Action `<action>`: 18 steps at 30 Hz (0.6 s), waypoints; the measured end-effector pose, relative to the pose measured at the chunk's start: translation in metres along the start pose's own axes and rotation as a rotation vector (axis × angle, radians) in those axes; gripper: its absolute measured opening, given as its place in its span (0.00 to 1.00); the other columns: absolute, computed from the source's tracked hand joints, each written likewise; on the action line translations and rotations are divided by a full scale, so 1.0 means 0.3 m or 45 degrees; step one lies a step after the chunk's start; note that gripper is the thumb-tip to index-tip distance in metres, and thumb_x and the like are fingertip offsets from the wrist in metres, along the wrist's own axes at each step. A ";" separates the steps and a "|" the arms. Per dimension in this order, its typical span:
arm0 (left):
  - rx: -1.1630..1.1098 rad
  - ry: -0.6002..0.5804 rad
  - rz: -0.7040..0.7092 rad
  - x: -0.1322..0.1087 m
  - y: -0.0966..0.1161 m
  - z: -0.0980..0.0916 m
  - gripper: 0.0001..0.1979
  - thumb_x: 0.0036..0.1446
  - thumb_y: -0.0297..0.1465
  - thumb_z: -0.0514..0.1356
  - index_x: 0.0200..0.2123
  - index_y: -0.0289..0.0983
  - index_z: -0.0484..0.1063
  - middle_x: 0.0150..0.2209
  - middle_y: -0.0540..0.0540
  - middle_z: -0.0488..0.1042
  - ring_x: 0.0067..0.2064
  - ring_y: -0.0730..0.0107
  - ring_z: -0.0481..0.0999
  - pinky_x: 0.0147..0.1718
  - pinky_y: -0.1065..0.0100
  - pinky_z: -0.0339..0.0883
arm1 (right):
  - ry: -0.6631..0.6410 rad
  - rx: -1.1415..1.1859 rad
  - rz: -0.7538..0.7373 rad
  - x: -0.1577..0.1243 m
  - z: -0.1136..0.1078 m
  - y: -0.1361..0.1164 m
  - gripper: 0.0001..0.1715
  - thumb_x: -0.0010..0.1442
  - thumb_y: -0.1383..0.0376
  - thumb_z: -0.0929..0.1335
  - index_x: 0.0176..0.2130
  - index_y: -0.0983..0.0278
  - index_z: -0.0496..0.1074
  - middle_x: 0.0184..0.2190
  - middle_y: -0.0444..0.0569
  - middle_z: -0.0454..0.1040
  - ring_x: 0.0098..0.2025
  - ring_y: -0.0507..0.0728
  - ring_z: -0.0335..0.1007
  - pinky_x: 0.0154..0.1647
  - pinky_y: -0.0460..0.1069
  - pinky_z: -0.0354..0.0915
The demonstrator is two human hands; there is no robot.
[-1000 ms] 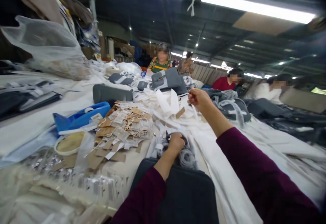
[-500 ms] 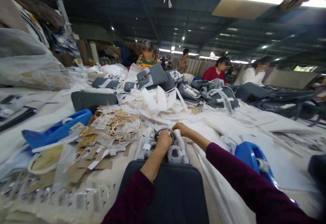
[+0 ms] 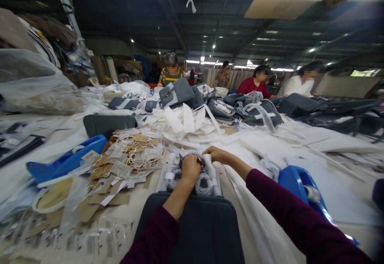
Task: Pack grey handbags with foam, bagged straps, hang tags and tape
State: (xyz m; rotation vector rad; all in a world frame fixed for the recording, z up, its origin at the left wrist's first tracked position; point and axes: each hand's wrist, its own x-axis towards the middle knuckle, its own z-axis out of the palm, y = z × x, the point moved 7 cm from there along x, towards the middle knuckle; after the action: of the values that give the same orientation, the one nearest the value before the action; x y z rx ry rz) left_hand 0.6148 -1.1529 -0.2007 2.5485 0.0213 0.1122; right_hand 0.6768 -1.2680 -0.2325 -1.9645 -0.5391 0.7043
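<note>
Lying on the bench (image 3: 142, 200), dark bag (image 3: 207, 224): centre, closest to the camera, just below the hands.
Left hand (image 3: 191, 170): fingers curled inward among wrapped parts; cannot tell what they close on.
Right hand (image 3: 216, 154): bent fingers at the white-wrapped strip (image 3: 211, 170); grasp or touch, cannot tell.
Grey coil (image 3: 205, 185): could unroll if a finger snags it.
Tag pile (image 3: 129, 160): loose; a leftward sweep could scatter it.

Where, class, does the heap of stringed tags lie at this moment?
In the head view, the heap of stringed tags lies left of centre, between the left-side blue tape dispenser and the person's left hand.
</note>
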 end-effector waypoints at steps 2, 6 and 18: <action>0.003 0.014 0.011 -0.006 0.006 -0.010 0.13 0.50 0.23 0.56 0.33 0.36 0.81 0.36 0.39 0.81 0.43 0.59 0.79 0.44 0.68 0.68 | 0.017 0.049 0.005 -0.009 -0.006 -0.006 0.05 0.38 0.71 0.67 0.22 0.67 0.72 0.16 0.39 0.69 0.19 0.48 0.64 0.22 0.43 0.62; -0.025 0.016 0.060 -0.007 0.012 -0.020 0.12 0.50 0.23 0.57 0.33 0.34 0.81 0.36 0.40 0.81 0.41 0.62 0.79 0.42 0.69 0.67 | 0.062 0.103 0.010 -0.020 -0.021 -0.002 0.07 0.36 0.71 0.67 0.23 0.68 0.73 0.16 0.40 0.70 0.19 0.49 0.65 0.23 0.43 0.63; -0.194 -0.071 0.018 0.006 -0.010 0.003 0.06 0.47 0.26 0.64 0.31 0.36 0.80 0.34 0.43 0.81 0.38 0.64 0.79 0.39 0.71 0.68 | 0.188 0.132 0.037 0.059 -0.013 0.063 0.09 0.59 0.67 0.70 0.29 0.68 0.68 0.20 0.37 0.66 0.20 0.45 0.62 0.22 0.42 0.62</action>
State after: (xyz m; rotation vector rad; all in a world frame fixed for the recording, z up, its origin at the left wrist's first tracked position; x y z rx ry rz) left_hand 0.6167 -1.1508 -0.2029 2.3989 -0.0257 0.0464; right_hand 0.6939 -1.2678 -0.2522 -1.9131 -0.3775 0.5876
